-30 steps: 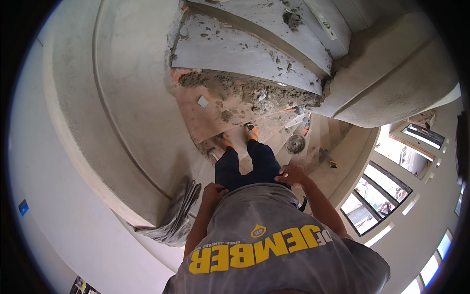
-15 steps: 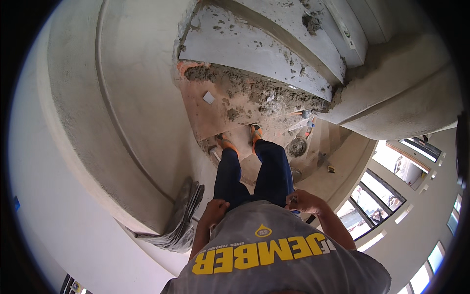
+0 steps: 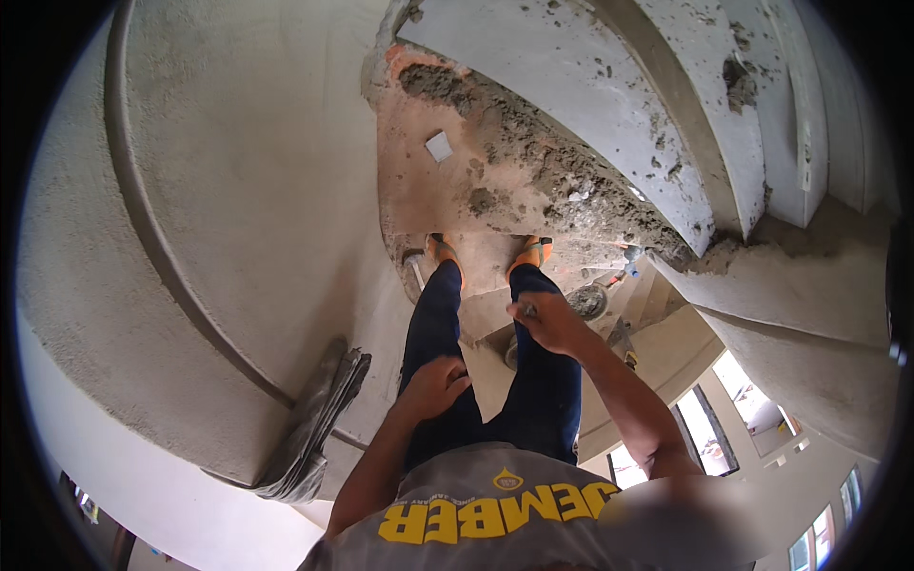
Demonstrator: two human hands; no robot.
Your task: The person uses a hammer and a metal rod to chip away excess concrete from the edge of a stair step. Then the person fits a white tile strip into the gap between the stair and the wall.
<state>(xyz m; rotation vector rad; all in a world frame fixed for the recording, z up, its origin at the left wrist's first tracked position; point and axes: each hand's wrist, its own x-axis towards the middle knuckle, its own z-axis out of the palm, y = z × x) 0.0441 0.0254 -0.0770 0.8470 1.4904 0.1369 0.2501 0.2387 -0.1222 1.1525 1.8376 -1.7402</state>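
Observation:
My left hand (image 3: pixel 436 386) hovers in front of my left thigh, its fingers curled into a loose fist with nothing showing in it. Over my right knee is my right hand (image 3: pixel 552 322), fingers pressed together; whether something small sits in them I cannot make out. Both hands are above my dark blue trousers (image 3: pixel 541 404). Below, my feet in orange footwear (image 3: pixel 531 253) stand on a reddish-brown step. Ahead of them lies a small white square piece (image 3: pixel 438 147), beside a strip of rough grey mortar (image 3: pixel 533 143).
White-faced stair steps (image 3: pixel 562 57) spattered with mortar rise ahead to the right. A curved plastered wall (image 3: pixel 257 190) bounds the left, with folded grey sheeting (image 3: pixel 309 423) over its lower part. A round container of mortar (image 3: pixel 587 302) stands lower right, near a tool with red and blue parts (image 3: pixel 628 269).
Both hands have moved from my waist forward over my legs, the right one farther. My view has turned, so the stairs appear farther right. My feet remain on the step.

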